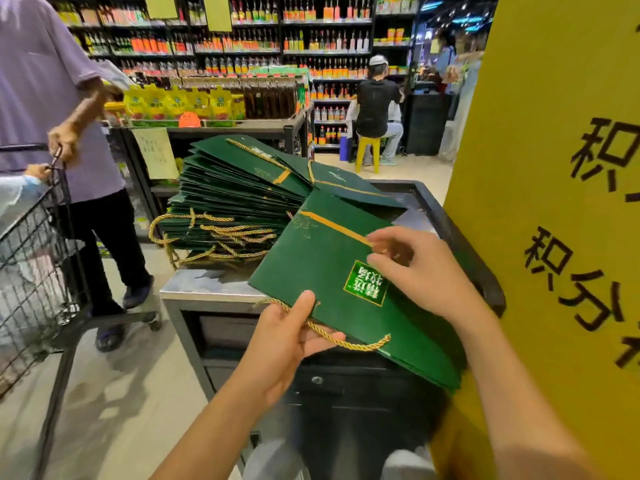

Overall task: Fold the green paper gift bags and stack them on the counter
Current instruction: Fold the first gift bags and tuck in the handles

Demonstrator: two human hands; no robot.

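Note:
A flat green paper gift bag [322, 268] with a gold stripe and a light green label lies tilted over the near edge of the steel counter [204, 284]. My left hand [287, 336] grips its near edge and gold rope handle, thumb on top. My right hand [419, 268] rests on the bag's upper face, fingers curled and pinching at the gold stripe. Behind it a tall stack of folded green bags [225, 199] with gold rope handles sits on the counter, more bags fanned on top.
A yellow pillar [554, 202] with black characters stands close on the right. To the left, a person in a purple shirt [45, 98] holds a wire shopping cart [31, 258]. Shelves of bottles fill the back; someone sits on a yellow stool [369, 152].

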